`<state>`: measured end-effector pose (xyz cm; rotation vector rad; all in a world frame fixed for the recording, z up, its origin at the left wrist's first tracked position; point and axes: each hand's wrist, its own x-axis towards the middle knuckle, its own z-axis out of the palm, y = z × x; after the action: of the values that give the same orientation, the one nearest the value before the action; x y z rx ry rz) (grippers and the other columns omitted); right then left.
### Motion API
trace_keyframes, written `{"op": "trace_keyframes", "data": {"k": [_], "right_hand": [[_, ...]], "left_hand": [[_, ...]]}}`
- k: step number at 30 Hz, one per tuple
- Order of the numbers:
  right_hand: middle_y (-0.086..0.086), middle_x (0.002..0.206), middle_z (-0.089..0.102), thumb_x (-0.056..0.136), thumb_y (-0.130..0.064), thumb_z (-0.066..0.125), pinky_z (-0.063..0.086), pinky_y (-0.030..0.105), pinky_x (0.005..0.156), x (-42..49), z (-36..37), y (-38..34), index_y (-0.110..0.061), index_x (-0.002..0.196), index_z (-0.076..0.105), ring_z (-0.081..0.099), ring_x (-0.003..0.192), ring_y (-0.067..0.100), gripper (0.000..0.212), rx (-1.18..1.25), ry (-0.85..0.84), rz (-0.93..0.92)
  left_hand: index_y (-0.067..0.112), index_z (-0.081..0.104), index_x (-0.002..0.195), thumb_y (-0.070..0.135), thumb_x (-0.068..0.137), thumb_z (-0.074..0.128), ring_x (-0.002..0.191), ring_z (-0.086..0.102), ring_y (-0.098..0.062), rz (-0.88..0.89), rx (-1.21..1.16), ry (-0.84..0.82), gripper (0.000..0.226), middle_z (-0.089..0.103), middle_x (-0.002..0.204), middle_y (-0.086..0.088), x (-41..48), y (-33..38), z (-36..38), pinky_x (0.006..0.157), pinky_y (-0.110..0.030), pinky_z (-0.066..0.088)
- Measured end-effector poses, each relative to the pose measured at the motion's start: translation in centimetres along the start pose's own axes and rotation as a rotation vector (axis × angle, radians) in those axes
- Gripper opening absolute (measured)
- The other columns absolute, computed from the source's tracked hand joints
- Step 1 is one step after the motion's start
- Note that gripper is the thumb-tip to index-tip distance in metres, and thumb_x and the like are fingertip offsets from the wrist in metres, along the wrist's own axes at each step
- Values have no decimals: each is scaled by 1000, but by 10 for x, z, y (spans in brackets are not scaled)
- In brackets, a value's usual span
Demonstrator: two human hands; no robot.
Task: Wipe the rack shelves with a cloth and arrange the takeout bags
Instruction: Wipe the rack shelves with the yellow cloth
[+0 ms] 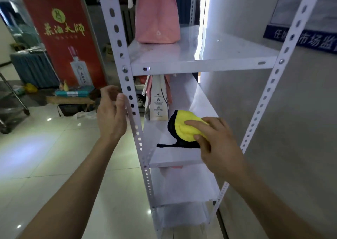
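A white metal rack (204, 63) with several shelves stands against a grey wall. My right hand (217, 143) grips a yellow cloth with a dark edge (186, 127) and holds it down on the middle shelf (175, 158). My left hand (111, 112) is just left of the front-left upright (133, 114), fingers loosely curled, thumb touching the post. A pink takeout bag (156, 16) stands at the left on the upper shelf. A white printed paper bag (157, 100) stands at the back left of the middle shelf, with something pink behind it.
Lower shelves (184, 189) hold white plastic, and a bit of pink shows under the middle shelf. A red banner (62, 34), a blue-draped table (31, 67), a metal cart (12, 100) and clutter stand on the glossy tiled floor to the left. The wall bears a blue sign (306, 39).
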<state>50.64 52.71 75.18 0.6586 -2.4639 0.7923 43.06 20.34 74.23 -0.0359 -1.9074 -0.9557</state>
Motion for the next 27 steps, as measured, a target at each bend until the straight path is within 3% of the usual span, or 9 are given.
{"op": "trace_keyframes", "data": {"k": [5,8,11,14,16,17,19,24,27], "right_hand": [[5,128,60,101,-14,60,36,21,101,32,-77,-54,-29,142,67,48,120,24,44,-1,404,-205],[5,127,61,102,-20,58,28,16,93,93,-109,-65,-34,144,64,47,121,25,44,-10,480,-160],[11,126,62,105,-24,55,30,28,91,170,-119,-62,-40,146,59,50,121,36,44,-132,344,-4],[11,134,65,102,-24,52,46,40,97,219,-102,-55,-44,146,58,54,123,38,49,-224,15,158],[10,137,64,100,-27,47,46,44,99,227,-87,-52,-48,145,56,50,126,37,51,-294,-153,187],[10,137,63,99,-28,46,46,45,101,230,-82,-50,-48,145,56,48,127,37,51,-322,-177,194],[10,136,64,96,-25,49,48,45,102,240,-80,-50,-46,142,59,51,125,37,51,-335,-152,213],[7,114,68,95,-16,52,47,34,78,281,-73,-77,-37,132,69,57,98,30,46,-156,7,162],[4,116,69,102,-19,52,56,39,92,300,-48,-106,-34,138,66,63,104,29,42,-169,-126,36]], "left_hand": [[19,55,127,63,112,32,98,67,-12,71,-51,63,52,66,108,8,61,44,-14,82,-42,57],[23,56,124,62,112,31,89,63,3,105,-98,101,47,64,99,20,93,72,-19,76,-23,50],[28,55,124,59,112,31,81,62,3,147,-114,103,41,64,92,21,121,101,-21,69,-18,45],[28,54,130,62,111,32,89,64,9,144,-122,112,45,65,101,33,148,128,-23,73,-13,47],[27,49,142,64,110,37,94,67,3,159,-112,94,51,68,109,28,163,140,-24,85,-31,58],[28,45,148,65,109,41,92,69,-1,178,-86,78,54,69,109,23,169,144,-25,85,-41,60],[30,36,155,65,104,51,84,71,-10,211,5,49,63,69,100,21,176,150,-25,79,-45,62],[21,35,158,46,99,55,60,58,-3,248,72,106,67,57,74,19,176,144,-14,58,-31,47],[22,37,155,46,98,55,60,57,-3,254,77,133,64,56,73,19,177,139,-10,57,-30,42]]}}
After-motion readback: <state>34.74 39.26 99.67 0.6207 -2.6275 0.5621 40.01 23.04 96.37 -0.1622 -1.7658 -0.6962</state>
